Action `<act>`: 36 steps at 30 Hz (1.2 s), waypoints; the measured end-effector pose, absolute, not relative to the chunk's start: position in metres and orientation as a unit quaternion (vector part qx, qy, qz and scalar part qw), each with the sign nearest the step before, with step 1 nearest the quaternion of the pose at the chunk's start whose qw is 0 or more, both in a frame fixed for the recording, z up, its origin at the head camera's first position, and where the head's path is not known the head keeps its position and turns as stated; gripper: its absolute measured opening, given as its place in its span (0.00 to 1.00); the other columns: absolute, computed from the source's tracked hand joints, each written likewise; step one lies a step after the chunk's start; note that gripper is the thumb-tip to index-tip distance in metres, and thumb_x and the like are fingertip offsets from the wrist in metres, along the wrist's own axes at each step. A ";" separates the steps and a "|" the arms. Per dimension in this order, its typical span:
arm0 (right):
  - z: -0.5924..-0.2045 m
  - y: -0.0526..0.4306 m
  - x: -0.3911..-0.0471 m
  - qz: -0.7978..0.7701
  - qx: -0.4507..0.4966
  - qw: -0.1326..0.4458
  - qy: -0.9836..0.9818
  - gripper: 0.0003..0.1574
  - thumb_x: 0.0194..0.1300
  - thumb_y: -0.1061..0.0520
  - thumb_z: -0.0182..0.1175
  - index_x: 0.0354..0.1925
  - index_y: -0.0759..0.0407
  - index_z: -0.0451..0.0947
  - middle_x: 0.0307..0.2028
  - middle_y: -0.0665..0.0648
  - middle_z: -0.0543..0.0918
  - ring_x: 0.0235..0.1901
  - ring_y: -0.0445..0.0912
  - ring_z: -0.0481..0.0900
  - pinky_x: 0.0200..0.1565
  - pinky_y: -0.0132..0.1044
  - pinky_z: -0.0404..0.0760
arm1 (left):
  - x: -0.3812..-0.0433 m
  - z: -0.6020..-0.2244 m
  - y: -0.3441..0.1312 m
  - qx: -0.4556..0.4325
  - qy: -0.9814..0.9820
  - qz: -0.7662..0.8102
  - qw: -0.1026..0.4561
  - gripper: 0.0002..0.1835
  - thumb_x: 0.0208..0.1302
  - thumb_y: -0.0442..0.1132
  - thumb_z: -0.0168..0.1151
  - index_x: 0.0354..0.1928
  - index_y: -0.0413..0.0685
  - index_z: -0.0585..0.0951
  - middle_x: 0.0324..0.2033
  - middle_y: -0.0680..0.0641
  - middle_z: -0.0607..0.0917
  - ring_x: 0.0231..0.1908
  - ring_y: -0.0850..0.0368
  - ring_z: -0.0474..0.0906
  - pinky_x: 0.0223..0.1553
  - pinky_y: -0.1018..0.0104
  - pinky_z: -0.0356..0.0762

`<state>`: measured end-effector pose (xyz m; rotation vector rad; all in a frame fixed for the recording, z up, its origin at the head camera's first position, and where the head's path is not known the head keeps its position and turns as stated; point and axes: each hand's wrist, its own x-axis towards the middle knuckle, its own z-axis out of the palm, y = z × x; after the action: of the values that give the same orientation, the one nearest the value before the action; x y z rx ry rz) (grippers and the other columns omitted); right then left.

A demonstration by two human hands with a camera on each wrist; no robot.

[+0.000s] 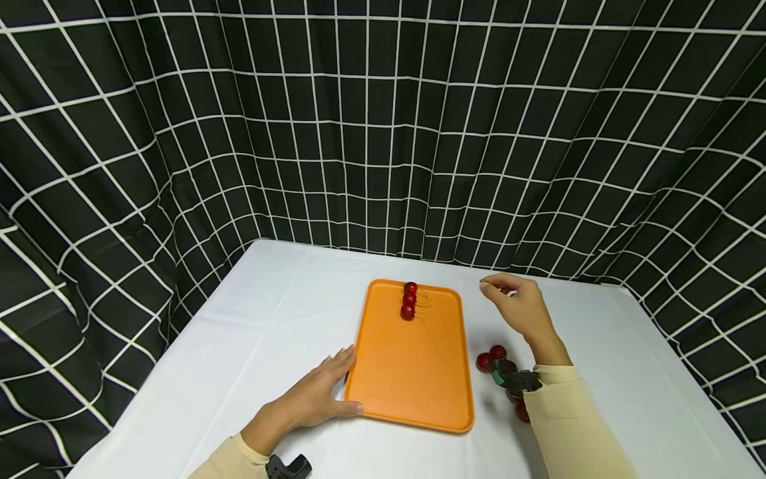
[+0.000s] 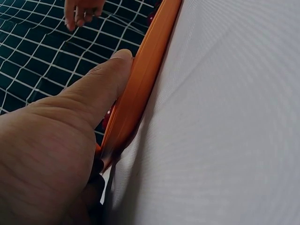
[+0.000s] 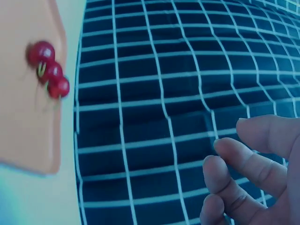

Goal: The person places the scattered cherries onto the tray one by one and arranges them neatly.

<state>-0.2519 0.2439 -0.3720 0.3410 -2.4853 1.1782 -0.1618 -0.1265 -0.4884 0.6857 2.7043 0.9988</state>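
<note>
An orange tray (image 1: 413, 379) lies on the white table. Three red cherries (image 1: 408, 301) with thin stems sit in a row near its far edge, and the right wrist view shows this row of cherries (image 3: 48, 70) too. My left hand (image 1: 314, 398) rests against the tray's near left corner, fingers along the left side and thumb on the near edge. Close up, the left thumb (image 2: 105, 79) lies straight along the orange rim (image 2: 143, 70). Beyond the tray's right side, my right hand (image 1: 519, 309) hovers with loosely bent fingers and nothing between them.
More cherries (image 1: 485, 362) lie on the table right of the tray, partly hidden under my right wrist and its black wrist strap (image 1: 522, 380). A black curtain with a white grid (image 1: 395, 133) surrounds the table's back and sides.
</note>
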 end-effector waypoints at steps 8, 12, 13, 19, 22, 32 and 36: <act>-0.388 0.284 -0.232 0.399 0.097 0.159 -0.898 0.14 0.66 0.52 0.63 0.42 0.61 0.85 0.32 0.56 0.82 0.34 0.47 0.71 0.23 0.34 0.71 | -0.163 -0.487 -0.126 0.225 0.911 0.332 0.089 0.57 0.50 0.68 0.65 0.73 0.40 0.58 0.74 0.47 0.51 0.72 0.46 0.44 0.70 0.49 0.43; -0.403 0.300 -0.227 0.397 0.088 0.131 -0.904 0.15 0.67 0.51 0.62 0.43 0.60 0.84 0.34 0.56 0.83 0.35 0.47 0.72 0.27 0.35 0.72 | -0.162 -0.486 -0.126 0.222 0.913 0.330 0.088 0.56 0.50 0.68 0.66 0.73 0.41 0.57 0.74 0.47 0.51 0.72 0.45 0.44 0.70 0.48 0.43; -0.407 0.304 -0.227 0.398 0.085 0.124 -0.905 0.15 0.67 0.51 0.62 0.44 0.61 0.84 0.35 0.56 0.83 0.35 0.47 0.72 0.28 0.36 0.72 | -0.162 -0.486 -0.126 0.221 0.913 0.330 0.088 0.57 0.50 0.68 0.66 0.73 0.41 0.57 0.74 0.47 0.51 0.72 0.45 0.44 0.70 0.48 0.43; -0.424 0.325 -0.216 0.391 0.057 0.082 -0.915 0.19 0.68 0.49 0.61 0.47 0.62 0.84 0.39 0.58 0.84 0.39 0.48 0.73 0.33 0.37 0.72 | -0.161 -0.485 -0.125 0.225 0.910 0.336 0.089 0.57 0.50 0.69 0.65 0.73 0.41 0.57 0.74 0.47 0.51 0.72 0.45 0.44 0.70 0.48 0.42; -0.431 0.336 -0.208 0.379 0.047 0.055 -0.922 0.20 0.68 0.48 0.61 0.47 0.62 0.83 0.41 0.59 0.83 0.41 0.50 0.72 0.35 0.39 0.71 | -0.161 -0.485 -0.124 0.229 0.910 0.335 0.087 0.57 0.50 0.69 0.65 0.73 0.40 0.57 0.74 0.48 0.51 0.72 0.46 0.45 0.70 0.49 0.42; -0.448 0.348 -0.197 0.384 0.049 -0.089 -0.918 0.16 0.64 0.50 0.64 0.43 0.61 0.84 0.40 0.54 0.83 0.41 0.49 0.75 0.39 0.41 0.74 | -0.161 -0.485 -0.125 0.225 0.911 0.333 0.089 0.57 0.50 0.69 0.64 0.74 0.42 0.57 0.74 0.49 0.51 0.71 0.44 0.44 0.69 0.46 0.44; -0.449 0.353 -0.196 0.382 0.061 -0.122 -0.914 0.13 0.63 0.54 0.65 0.42 0.62 0.84 0.39 0.55 0.83 0.39 0.49 0.77 0.39 0.42 0.76 | -0.161 -0.484 -0.123 0.226 0.910 0.335 0.092 0.57 0.49 0.70 0.64 0.74 0.43 0.57 0.74 0.50 0.51 0.71 0.45 0.44 0.69 0.47 0.43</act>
<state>-0.1960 0.3530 -0.4492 0.2077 -3.1187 1.3029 -0.1607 -0.1227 -0.4838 0.6722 2.7020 0.9937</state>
